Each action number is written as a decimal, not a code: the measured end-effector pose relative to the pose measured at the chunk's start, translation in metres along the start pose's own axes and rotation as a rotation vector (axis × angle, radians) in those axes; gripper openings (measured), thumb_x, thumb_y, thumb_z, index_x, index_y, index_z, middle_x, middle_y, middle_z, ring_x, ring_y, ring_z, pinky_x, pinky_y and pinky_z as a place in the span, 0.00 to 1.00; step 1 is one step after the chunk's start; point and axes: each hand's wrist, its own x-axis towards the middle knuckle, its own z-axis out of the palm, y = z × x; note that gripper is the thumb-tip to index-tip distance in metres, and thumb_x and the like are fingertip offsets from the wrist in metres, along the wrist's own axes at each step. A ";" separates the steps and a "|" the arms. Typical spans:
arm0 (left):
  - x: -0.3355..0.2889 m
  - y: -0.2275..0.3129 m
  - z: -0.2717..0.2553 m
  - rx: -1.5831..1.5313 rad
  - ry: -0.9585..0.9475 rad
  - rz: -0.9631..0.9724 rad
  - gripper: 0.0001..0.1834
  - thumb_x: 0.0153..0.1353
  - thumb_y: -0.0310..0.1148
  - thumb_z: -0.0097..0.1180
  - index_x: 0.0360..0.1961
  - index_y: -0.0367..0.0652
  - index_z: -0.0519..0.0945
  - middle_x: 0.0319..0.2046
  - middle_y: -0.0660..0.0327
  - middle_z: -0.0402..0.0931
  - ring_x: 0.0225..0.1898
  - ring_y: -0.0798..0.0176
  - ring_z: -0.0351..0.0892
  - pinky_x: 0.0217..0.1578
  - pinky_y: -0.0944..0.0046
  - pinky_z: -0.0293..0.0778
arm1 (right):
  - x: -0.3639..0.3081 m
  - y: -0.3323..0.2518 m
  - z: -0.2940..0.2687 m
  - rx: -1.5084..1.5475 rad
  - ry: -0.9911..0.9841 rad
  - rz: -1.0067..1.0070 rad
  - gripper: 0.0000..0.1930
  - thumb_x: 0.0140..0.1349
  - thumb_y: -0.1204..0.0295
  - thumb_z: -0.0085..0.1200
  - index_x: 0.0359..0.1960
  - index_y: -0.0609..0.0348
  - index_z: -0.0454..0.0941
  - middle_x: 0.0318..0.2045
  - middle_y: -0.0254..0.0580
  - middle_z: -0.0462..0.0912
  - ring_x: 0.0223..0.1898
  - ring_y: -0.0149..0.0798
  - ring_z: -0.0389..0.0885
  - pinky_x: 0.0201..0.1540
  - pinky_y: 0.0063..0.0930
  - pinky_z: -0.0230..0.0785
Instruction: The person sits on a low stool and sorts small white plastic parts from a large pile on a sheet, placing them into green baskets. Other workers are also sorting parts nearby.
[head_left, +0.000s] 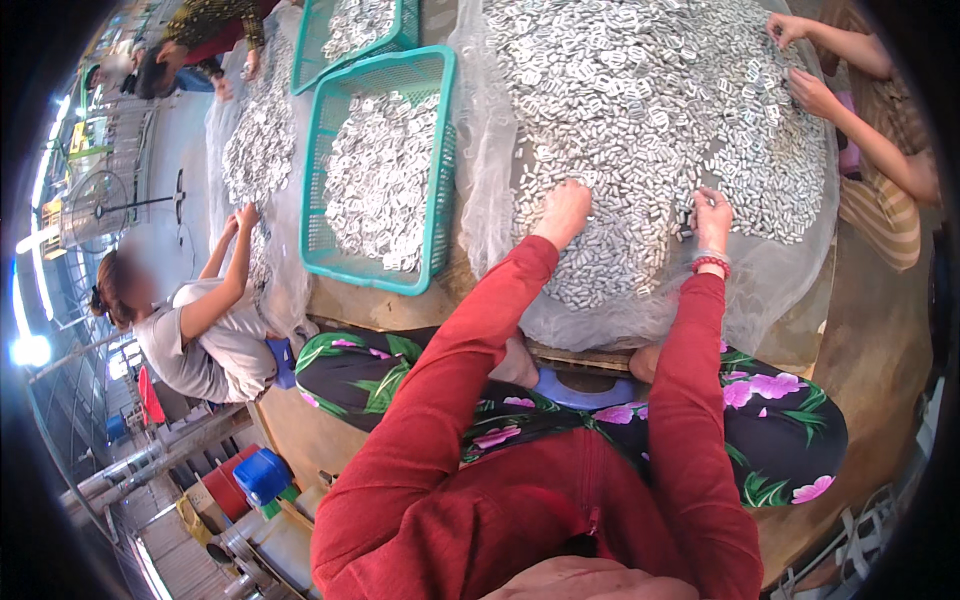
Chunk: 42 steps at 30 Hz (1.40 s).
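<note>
A wide heap of small silver metal pieces [610, 130] is spread over a sheer whitish mesh sheet [487, 180]. Some pieces are flat with slots, like strap buckles; others look like short narrow bits. My left hand [567, 212] rests at the near left part of the heap, fingers curled down among the pieces. To its right, my right hand [711, 218], a red bead bracelet at its wrist, has bent fingers beside a narrow dark gap in the heap. Whatever lies within either hand's fingers is hidden or too small to name.
Left of the heap stands a teal plastic basket [447, 150] of slotted silver pieces, with a second teal basket [408, 38] behind it. Co-workers' hands [815, 95] work at the far right; another person [205, 325] sits left by a second heap [262, 150].
</note>
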 end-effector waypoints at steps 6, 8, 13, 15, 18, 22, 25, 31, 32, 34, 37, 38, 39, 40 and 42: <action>0.015 -0.007 -0.004 -0.110 -0.304 0.122 0.15 0.44 0.39 0.62 0.31 0.40 0.79 0.29 0.49 0.77 0.34 0.49 0.78 0.36 0.54 0.73 | 0.013 0.010 0.037 -0.436 0.064 -0.325 0.20 0.48 0.66 0.60 0.40 0.66 0.74 0.35 0.58 0.79 0.39 0.50 0.78 0.43 0.35 0.68; 0.018 -0.017 -0.001 -0.212 -0.419 0.098 0.21 0.44 0.44 0.63 0.35 0.42 0.78 0.28 0.49 0.78 0.34 0.49 0.78 0.37 0.53 0.71 | -0.007 -0.010 0.050 -0.446 -0.207 -0.317 0.20 0.49 0.62 0.59 0.37 0.67 0.75 0.31 0.57 0.80 0.35 0.52 0.79 0.40 0.38 0.69; 0.008 -0.024 -0.023 -0.402 -0.271 0.167 0.22 0.50 0.46 0.57 0.41 0.41 0.75 0.33 0.47 0.77 0.39 0.46 0.76 0.39 0.54 0.71 | -0.066 -0.030 0.091 -0.680 -0.460 -0.373 0.14 0.49 0.64 0.58 0.34 0.61 0.79 0.30 0.55 0.80 0.35 0.51 0.79 0.39 0.38 0.69; 0.001 -0.038 -0.041 -0.486 -0.112 0.031 0.22 0.53 0.47 0.54 0.42 0.42 0.75 0.36 0.45 0.76 0.43 0.44 0.74 0.43 0.54 0.70 | -0.071 -0.035 0.091 -0.559 -0.576 -0.312 0.17 0.49 0.61 0.58 0.37 0.58 0.79 0.34 0.55 0.79 0.38 0.52 0.78 0.42 0.37 0.68; -0.010 -0.053 -0.081 -0.987 -0.151 -0.244 0.21 0.59 0.46 0.48 0.47 0.44 0.74 0.41 0.42 0.74 0.48 0.44 0.70 0.46 0.53 0.68 | -0.070 -0.051 0.082 -0.475 -0.480 -0.364 0.22 0.49 0.56 0.58 0.42 0.59 0.77 0.37 0.58 0.79 0.41 0.54 0.77 0.44 0.36 0.68; -0.007 -0.060 -0.098 -0.387 -0.061 -0.053 0.23 0.60 0.47 0.48 0.48 0.39 0.72 0.33 0.55 0.74 0.33 0.61 0.75 0.30 0.62 0.69 | -0.047 -0.069 0.079 -0.614 -0.231 -0.347 0.25 0.49 0.58 0.59 0.45 0.61 0.72 0.36 0.59 0.79 0.42 0.55 0.77 0.43 0.42 0.68; -0.007 -0.038 -0.126 -0.911 -0.152 -0.167 0.19 0.61 0.43 0.47 0.43 0.37 0.73 0.25 0.60 0.70 0.26 0.67 0.70 0.17 0.70 0.65 | -0.043 -0.058 0.096 -0.813 -0.293 -0.294 0.23 0.49 0.58 0.59 0.43 0.58 0.70 0.33 0.57 0.79 0.39 0.55 0.77 0.40 0.45 0.68; 0.015 -0.054 -0.096 -2.110 -0.139 0.059 0.24 0.59 0.53 0.40 0.32 0.40 0.72 0.31 0.54 0.71 0.32 0.59 0.71 0.15 0.71 0.64 | -0.046 -0.069 0.098 -0.690 -0.521 -0.272 0.19 0.39 0.64 0.66 0.28 0.64 0.74 0.28 0.51 0.80 0.32 0.47 0.79 0.36 0.38 0.69; 0.021 -0.056 -0.093 -2.146 -0.145 0.066 0.25 0.59 0.54 0.40 0.31 0.40 0.72 0.31 0.54 0.71 0.33 0.59 0.71 0.15 0.72 0.65 | -0.048 -0.069 0.095 -0.568 -0.511 -0.260 0.19 0.39 0.64 0.66 0.27 0.65 0.73 0.27 0.49 0.80 0.31 0.44 0.79 0.35 0.36 0.69; 0.035 -0.058 -0.087 -2.203 -0.169 0.071 0.21 0.60 0.50 0.43 0.29 0.42 0.72 0.31 0.57 0.72 0.32 0.62 0.71 0.16 0.72 0.63 | -0.050 -0.071 0.090 -0.334 -0.550 -0.173 0.15 0.42 0.67 0.63 0.27 0.64 0.72 0.22 0.38 0.77 0.24 0.34 0.75 0.25 0.26 0.66; 0.059 -0.053 -0.082 -1.850 -0.105 -0.043 0.14 0.60 0.43 0.48 0.28 0.43 0.73 0.29 0.62 0.72 0.27 0.67 0.70 0.16 0.73 0.61 | -0.053 -0.083 0.065 0.507 -0.672 0.192 0.10 0.47 0.71 0.58 0.30 0.58 0.71 0.23 0.34 0.74 0.23 0.31 0.73 0.17 0.16 0.58; 0.064 -0.048 -0.084 -1.908 -0.143 -0.130 0.06 0.56 0.34 0.55 0.29 0.44 0.73 0.27 0.66 0.72 0.23 0.72 0.69 0.16 0.73 0.59 | -0.058 -0.090 0.059 0.714 -0.678 0.138 0.08 0.51 0.73 0.52 0.33 0.55 0.68 0.27 0.35 0.72 0.25 0.30 0.73 0.14 0.11 0.53; 0.069 -0.047 -0.081 -1.731 -0.150 -0.127 0.06 0.55 0.33 0.57 0.30 0.44 0.74 0.27 0.66 0.72 0.23 0.72 0.69 0.17 0.73 0.60 | -0.059 -0.099 0.055 0.763 -0.697 0.104 0.08 0.51 0.74 0.51 0.33 0.55 0.68 0.28 0.36 0.72 0.26 0.30 0.73 0.14 0.11 0.54; 0.074 -0.047 -0.077 -1.554 -0.163 -0.125 0.06 0.53 0.32 0.58 0.31 0.44 0.74 0.27 0.67 0.72 0.24 0.73 0.69 0.17 0.73 0.61 | -0.059 -0.107 0.050 0.812 -0.712 0.073 0.08 0.51 0.74 0.51 0.34 0.56 0.68 0.30 0.38 0.73 0.26 0.31 0.73 0.14 0.12 0.56; 0.080 -0.052 -0.066 -0.796 -0.016 0.008 0.13 0.47 0.31 0.64 0.36 0.45 0.76 0.28 0.63 0.72 0.27 0.66 0.75 0.23 0.66 0.69 | -0.060 -0.119 0.044 0.892 -0.781 0.000 0.10 0.57 0.70 0.49 0.39 0.60 0.69 0.33 0.42 0.73 0.28 0.31 0.74 0.14 0.14 0.60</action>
